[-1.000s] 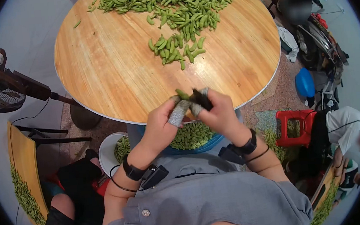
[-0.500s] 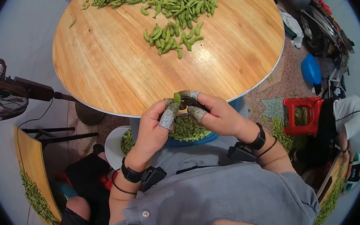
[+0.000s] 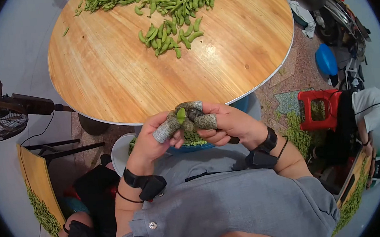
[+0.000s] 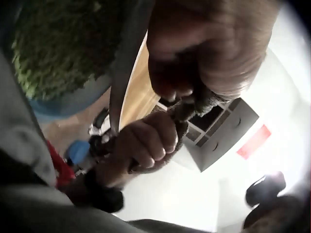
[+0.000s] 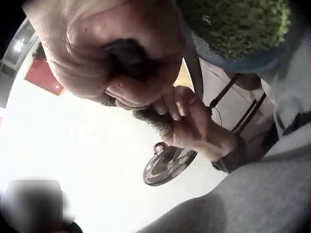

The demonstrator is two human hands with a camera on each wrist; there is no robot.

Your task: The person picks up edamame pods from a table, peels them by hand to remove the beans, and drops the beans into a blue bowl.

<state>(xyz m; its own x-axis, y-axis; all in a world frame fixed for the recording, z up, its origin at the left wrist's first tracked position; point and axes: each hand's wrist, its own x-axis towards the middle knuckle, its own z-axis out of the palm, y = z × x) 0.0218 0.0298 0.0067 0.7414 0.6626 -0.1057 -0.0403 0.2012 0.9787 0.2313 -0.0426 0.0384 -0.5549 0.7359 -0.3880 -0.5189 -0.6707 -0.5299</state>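
Observation:
Above the near edge of the wooden table, both hands meet, with grey speckled wraps on thumbs and forefingers. My left hand pinches a green soybean pod upright between thumb and forefinger. The right hand presses its fingertips right beside the pod. Its curled fingers hold a black-handled tool, whose end shows in the palm in the right wrist view; the working part is hidden. Directly below the hands stands a blue basin full of shelled green beans.
Soybean pods lie heaped toward the table's far side. Left are a fan, a white bucket and a side table with pods. Right are a red stool, a blue container and a seated person.
Both hands have come a little lower and closer together, and the right fingers now bunch against the pod. The head view has shifted slightly; the pod stays in the left hand.

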